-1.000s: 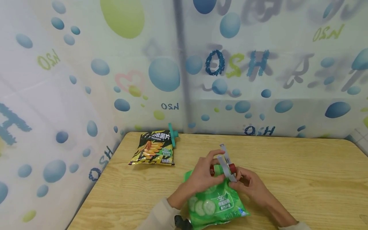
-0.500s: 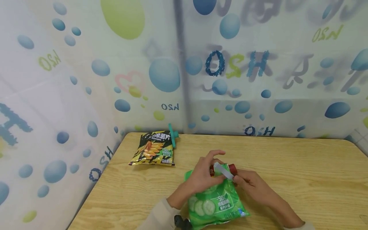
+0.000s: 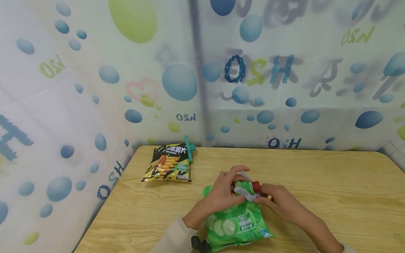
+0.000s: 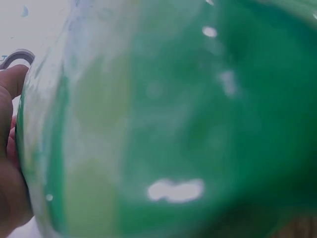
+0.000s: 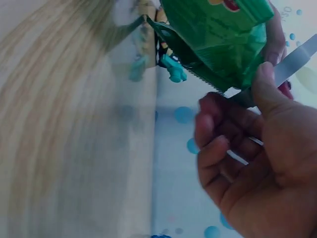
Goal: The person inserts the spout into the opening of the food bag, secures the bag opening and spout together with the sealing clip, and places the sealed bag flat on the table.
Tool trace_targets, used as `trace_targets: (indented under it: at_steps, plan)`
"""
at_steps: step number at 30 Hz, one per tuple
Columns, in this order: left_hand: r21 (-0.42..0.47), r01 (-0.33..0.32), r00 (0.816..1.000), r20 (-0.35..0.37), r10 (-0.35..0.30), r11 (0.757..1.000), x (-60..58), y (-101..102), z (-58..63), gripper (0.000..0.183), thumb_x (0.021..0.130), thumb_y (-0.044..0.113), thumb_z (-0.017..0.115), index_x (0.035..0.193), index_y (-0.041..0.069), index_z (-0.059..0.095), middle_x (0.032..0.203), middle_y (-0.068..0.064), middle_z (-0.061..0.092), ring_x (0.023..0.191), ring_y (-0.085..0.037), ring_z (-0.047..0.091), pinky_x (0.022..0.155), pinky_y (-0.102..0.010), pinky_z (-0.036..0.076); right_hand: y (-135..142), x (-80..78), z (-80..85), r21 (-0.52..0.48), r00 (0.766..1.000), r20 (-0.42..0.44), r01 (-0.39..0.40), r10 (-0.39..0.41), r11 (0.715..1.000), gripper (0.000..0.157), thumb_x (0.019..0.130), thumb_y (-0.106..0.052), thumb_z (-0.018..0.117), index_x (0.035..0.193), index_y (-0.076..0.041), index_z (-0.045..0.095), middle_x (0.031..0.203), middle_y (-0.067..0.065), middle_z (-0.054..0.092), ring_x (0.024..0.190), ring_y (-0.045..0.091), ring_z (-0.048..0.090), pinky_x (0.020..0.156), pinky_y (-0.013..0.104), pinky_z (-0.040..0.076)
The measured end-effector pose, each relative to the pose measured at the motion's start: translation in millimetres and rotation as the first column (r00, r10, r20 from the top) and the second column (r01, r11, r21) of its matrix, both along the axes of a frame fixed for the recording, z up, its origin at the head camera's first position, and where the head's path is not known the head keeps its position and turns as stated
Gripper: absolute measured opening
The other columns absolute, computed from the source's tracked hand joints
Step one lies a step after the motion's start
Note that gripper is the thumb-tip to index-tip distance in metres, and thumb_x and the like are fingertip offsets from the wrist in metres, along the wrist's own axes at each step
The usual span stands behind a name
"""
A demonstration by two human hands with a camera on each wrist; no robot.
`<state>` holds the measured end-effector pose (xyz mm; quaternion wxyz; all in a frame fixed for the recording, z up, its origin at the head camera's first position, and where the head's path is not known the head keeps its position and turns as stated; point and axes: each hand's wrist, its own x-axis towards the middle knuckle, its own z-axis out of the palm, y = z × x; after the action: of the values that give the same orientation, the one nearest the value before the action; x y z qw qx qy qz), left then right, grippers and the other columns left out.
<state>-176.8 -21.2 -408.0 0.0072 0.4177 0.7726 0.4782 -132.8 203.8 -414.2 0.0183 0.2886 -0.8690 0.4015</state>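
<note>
A green chip bag (image 3: pixel 234 226) lies on the table in the head view, its top folded over with a dark red end showing. My left hand (image 3: pixel 218 195) grips that folded top from the left. With thumb and fingers my right hand (image 3: pixel 281 203) pinches one end of a grey bag clip (image 3: pixel 245 194) at the right of the fold. The clip's two arms stand apart, one on each side of the fold. In the right wrist view the thumb presses the clip (image 5: pixel 294 62) beside the bag's edge. The bag (image 4: pixel 163 114) fills most of the left wrist view, hiding much of the left hand.
At the back left of the wooden table (image 3: pixel 332 196) lies a black and yellow chip bag (image 3: pixel 167 163), with a teal clip (image 3: pixel 189 149) across its right edge. A patterned curtain (image 3: pixel 205 70) hangs behind the table and along its left side.
The clip's arms, raised and visible a second ago, swing lower around the fold; half a second ago only one showed. My right hand has shifted slightly; the left keeps its hold.
</note>
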Motion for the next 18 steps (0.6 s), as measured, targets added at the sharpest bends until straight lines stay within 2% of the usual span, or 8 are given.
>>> trace_targets:
  at_steps: [3, 7, 10, 13, 15, 16, 18]
  plan:
    - [-0.012, 0.021, 0.999, -0.032, -0.021, 1.000, -0.5, 0, 0.0, 0.070, 0.082, 0.001, 0.072, 0.139, 0.019, 0.037, 0.115, -0.002, 0.067, 0.061, -0.004, 0.039, 0.057, -0.017, 0.038, -2, 1.3, 1.8, 0.033, 0.995, 0.050, 0.085, -0.087, 0.996, 0.015, 0.090, -0.030, 0.065, 0.095, -0.016, 0.066, 0.078, -0.014, 0.060, 0.064, 0.003, 0.051, 0.054, 0.023, 0.044]
    - [-0.055, 0.040, 0.995, -0.089, -0.044, 0.998, -1.0, 2, -1.0, 0.070, 0.084, 0.006, 0.073, 0.140, 0.017, 0.033, 0.112, 0.000, 0.068, 0.056, 0.002, 0.042, 0.074, -0.020, 0.036, -1, 3.1, 2.3, 0.026, 0.984, 0.098, 0.150, -0.152, 0.988, 0.014, 0.086, -0.025, 0.072, 0.094, -0.014, 0.069, 0.073, -0.013, 0.062, 0.065, 0.004, 0.056, 0.055, 0.025, 0.047]
    - [-0.049, 0.044, 0.989, -0.140, -0.051, 0.998, -1.6, 3, -1.9, 0.068, 0.086, 0.011, 0.072, 0.140, 0.014, 0.031, 0.112, -0.001, 0.068, 0.055, 0.004, 0.042, 0.082, -0.024, 0.032, 0, 5.2, 2.9, -0.015, 0.975, 0.157, 0.162, -0.157, 0.987, 0.014, 0.083, -0.028, 0.074, 0.083, -0.016, 0.067, 0.068, -0.008, 0.063, 0.058, 0.007, 0.055, 0.051, 0.025, 0.045]
    - [-0.006, 0.032, 0.987, -0.156, -0.033, 0.999, -2.2, 3, -3.4, 0.066, 0.087, 0.012, 0.072, 0.139, 0.013, 0.032, 0.112, -0.004, 0.068, 0.056, 0.001, 0.043, 0.075, -0.022, 0.034, -1, 6.3, 2.8, -0.056, 0.972, 0.188, 0.157, -0.144, 0.986, 0.021, 0.080, -0.035, 0.075, 0.076, -0.018, 0.064, 0.065, -0.004, 0.063, 0.053, 0.007, 0.051, 0.048, 0.024, 0.042]
    - [0.020, 0.007, 0.991, -0.137, -0.005, 1.000, -2.0, 2, -4.3, 0.066, 0.086, 0.011, 0.073, 0.139, 0.014, 0.033, 0.112, -0.004, 0.068, 0.069, -0.001, 0.054, 0.078, -0.024, 0.033, -2, 5.8, 0.6, -0.093, 0.972, 0.200, 0.146, -0.125, 0.985, 0.024, 0.080, -0.037, 0.075, 0.073, -0.017, 0.062, 0.065, -0.003, 0.061, 0.053, 0.006, 0.046, 0.047, 0.023, 0.039]
    - [0.033, -0.007, 0.993, -0.121, 0.011, 0.999, -1.7, 2, -4.6, 0.066, 0.085, 0.011, 0.073, 0.139, 0.015, 0.034, 0.112, -0.005, 0.068, 0.076, -0.003, 0.057, 0.076, -0.024, 0.034, -3, 5.1, -1.4, -0.127, 0.970, 0.216, 0.138, -0.108, 0.982, 0.024, 0.081, -0.035, 0.075, 0.073, -0.016, 0.061, 0.066, -0.003, 0.060, 0.054, 0.006, 0.047, 0.048, 0.024, 0.040]
    - [0.040, -0.046, 0.997, -0.068, 0.048, 0.998, -0.7, 1, -5.2, 0.066, 0.085, 0.011, 0.074, 0.138, 0.018, 0.036, 0.112, -0.003, 0.068, 0.086, -0.008, 0.056, 0.075, -0.024, 0.035, -4, 3.5, -7.0, -0.205, 0.964, 0.257, 0.128, -0.072, 0.970, 0.024, 0.084, -0.029, 0.073, 0.073, -0.013, 0.059, 0.066, -0.002, 0.055, 0.056, 0.007, 0.045, 0.050, 0.026, 0.040]
